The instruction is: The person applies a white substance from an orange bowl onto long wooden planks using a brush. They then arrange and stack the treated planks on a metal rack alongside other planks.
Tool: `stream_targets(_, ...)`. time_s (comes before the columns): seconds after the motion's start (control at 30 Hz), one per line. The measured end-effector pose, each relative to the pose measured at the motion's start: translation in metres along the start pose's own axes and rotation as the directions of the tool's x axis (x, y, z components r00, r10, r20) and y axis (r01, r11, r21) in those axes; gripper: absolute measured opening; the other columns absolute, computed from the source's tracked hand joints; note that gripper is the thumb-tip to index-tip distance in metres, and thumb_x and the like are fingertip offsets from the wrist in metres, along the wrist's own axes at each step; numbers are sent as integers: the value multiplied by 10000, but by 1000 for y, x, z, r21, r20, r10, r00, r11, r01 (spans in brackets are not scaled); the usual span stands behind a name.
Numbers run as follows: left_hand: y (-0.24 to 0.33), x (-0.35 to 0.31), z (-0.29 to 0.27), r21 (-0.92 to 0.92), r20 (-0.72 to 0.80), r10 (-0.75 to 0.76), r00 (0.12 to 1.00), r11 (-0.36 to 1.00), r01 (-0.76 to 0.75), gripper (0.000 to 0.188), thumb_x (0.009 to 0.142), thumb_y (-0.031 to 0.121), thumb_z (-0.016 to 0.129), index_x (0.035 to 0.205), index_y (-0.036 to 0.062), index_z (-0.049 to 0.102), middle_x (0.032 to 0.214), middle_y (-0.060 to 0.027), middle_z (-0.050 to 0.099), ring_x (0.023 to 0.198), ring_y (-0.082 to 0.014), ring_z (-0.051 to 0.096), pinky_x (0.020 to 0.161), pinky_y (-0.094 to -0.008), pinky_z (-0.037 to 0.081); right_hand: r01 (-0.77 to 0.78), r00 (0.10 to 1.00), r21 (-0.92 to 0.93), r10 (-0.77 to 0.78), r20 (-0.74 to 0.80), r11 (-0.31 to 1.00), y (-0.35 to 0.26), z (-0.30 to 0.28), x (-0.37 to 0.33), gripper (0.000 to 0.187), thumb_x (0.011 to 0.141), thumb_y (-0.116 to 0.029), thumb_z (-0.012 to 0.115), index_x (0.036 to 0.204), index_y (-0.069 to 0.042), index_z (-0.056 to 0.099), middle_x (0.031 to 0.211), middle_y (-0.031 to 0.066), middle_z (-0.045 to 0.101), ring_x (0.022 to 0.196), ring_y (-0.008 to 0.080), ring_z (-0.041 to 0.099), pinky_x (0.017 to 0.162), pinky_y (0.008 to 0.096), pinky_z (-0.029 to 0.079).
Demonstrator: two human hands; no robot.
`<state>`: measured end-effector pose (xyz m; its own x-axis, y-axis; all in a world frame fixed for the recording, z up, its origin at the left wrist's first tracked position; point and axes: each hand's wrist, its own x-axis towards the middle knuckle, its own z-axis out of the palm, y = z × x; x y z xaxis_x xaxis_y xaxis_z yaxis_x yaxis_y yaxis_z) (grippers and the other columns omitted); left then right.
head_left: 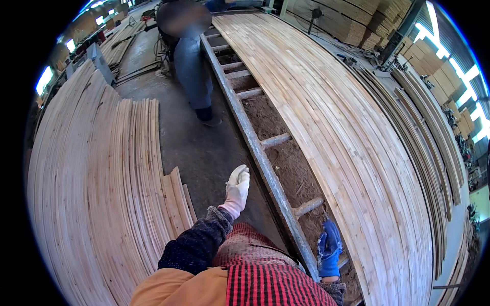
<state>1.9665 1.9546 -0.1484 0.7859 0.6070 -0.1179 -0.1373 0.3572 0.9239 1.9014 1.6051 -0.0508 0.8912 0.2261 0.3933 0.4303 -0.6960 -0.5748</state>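
My left hand (238, 187), in a white glove, hangs over the dark floor between the stacked boards and the metal frame. Its fingers are stretched out and nothing is in it. My right hand (329, 247), in a blue glove, is above the frame beside the near-side edge of a layer of long wooden boards (342, 117). Its fingers look loosely extended and hold nothing I can see; whether it touches the board edge is unclear. The boards lie side by side on a metal roller frame (255, 140), with rungs showing along its left side.
On the left, long boards (87, 168) lie stacked with uneven ends. Another person (193, 76) stands at the frame's far left side. More long strips (408, 132) run along the right, with piled lumber (342, 23) behind. Sawdust (296, 168) covers the ground under the rungs.
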Motion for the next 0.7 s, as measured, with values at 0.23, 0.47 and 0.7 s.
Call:
stream_targets(0.23,9,23,19,-15,31,-37,999,999,37,381,992,97,594,1355,10,523,1295,-57,572,1170,-142,542,1041,-260,429,-4,998,133,-4,61,991,-85,1,24,203,922,-98,609,1079,-4,698,1134,210,693,1102,379,657,980,451,502)
stream_targets(0.47,6,42,12,51,22,-122,992,991,121,412,991,102,601,1380,20,497,1340,-93,549,1226,-175,513,1068,-302,405,-120,985,214,90,144,969,-120,9,20,191,902,-95,665,1075,-19,693,1099,187,702,1064,367,670,928,431,529)
stream_targets(0.7,15,61,16,209,78,-168,983,966,149,487,1008,238,600,1423,31,452,1381,-59,522,1225,-186,496,1049,-344,395,-119,991,17,120,-56,993,-106,-4,-3,263,873,-68,678,1135,-39,674,1142,184,691,1079,363,658,936,441,526)
